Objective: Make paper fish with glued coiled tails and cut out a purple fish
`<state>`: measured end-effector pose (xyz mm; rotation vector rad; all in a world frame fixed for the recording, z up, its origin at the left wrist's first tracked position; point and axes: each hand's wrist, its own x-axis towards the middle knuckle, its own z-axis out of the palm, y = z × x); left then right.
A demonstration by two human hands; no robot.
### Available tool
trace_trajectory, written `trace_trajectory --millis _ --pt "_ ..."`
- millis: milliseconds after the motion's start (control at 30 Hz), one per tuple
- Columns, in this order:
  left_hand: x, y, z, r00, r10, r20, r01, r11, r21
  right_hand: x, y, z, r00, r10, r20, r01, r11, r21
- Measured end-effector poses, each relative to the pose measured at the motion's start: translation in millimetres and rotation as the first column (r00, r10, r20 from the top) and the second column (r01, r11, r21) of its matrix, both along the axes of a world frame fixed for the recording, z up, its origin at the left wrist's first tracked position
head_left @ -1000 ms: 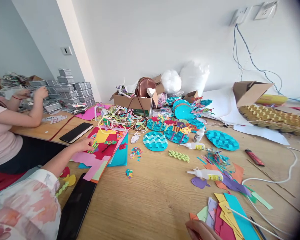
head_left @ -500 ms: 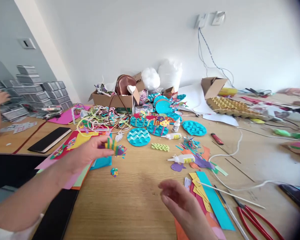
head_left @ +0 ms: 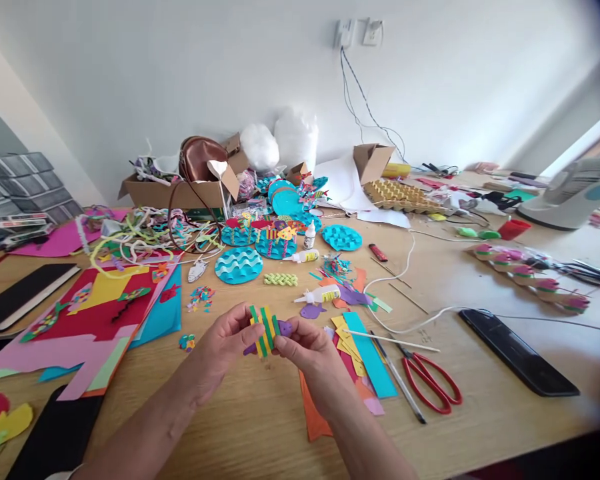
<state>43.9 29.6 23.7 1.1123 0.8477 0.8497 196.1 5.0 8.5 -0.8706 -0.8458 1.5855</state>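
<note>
A small purple paper fish with green and yellow stripes (head_left: 265, 331) is held up over the wooden table. My left hand (head_left: 233, 337) pinches its striped left side, and my right hand (head_left: 300, 340) grips it near the purple head. Another purple fish cutout (head_left: 313, 311) lies just beyond my right hand, beside a glue bottle (head_left: 323, 294). Left of my left hand are a small multicoloured piece (head_left: 187, 342) and a pile of colourful bits (head_left: 201, 299). A green braided strip (head_left: 281, 279) lies beyond both hands.
Red-handled scissors (head_left: 433, 383), a blue paper strip (head_left: 373, 353) and a black phone (head_left: 519, 351) lie to the right. Coloured paper sheets (head_left: 105, 307) cover the left. Blue discs (head_left: 239, 265) and a cardboard box (head_left: 175, 195) stand farther back. A white cable crosses the right side.
The view has turned right. My left hand has brought the striped fish to the middle, and my right hand, empty before, has taken hold of it too. The other person's hand has left view.
</note>
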Motion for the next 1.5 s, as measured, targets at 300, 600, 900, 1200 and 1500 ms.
trace_trajectory --millis 300,600,900,1200,1500 --pt "0.3 -2.9 -8.4 0.991 0.136 0.005 -0.135 0.989 -0.053 -4.8 3.0 -8.8 1.0 0.005 -0.012 -0.005 1.0 -0.023" --pt "-3.1 -5.8 -10.8 0.994 0.102 0.044 -0.098 0.991 -0.086 -9.9 6.1 -15.6 0.998 0.042 -0.039 -0.044 0.998 -0.055" --pt "-14.7 -12.0 -20.4 0.999 0.045 -0.023 -0.047 0.993 -0.105 -10.6 4.2 -16.4 0.998 0.066 0.016 -0.064 0.991 -0.116" --pt "-19.2 -15.5 -22.2 0.99 0.103 -0.097 -0.11 0.992 -0.062 17.0 -11.3 -7.2 0.758 0.022 0.652 -0.11 0.989 0.096" --pt "-36.3 -8.7 -24.7 0.953 0.256 -0.161 -0.266 0.963 -0.046 183.7 -62.6 -13.7 -0.299 0.203 0.932 0.305 0.946 -0.108"
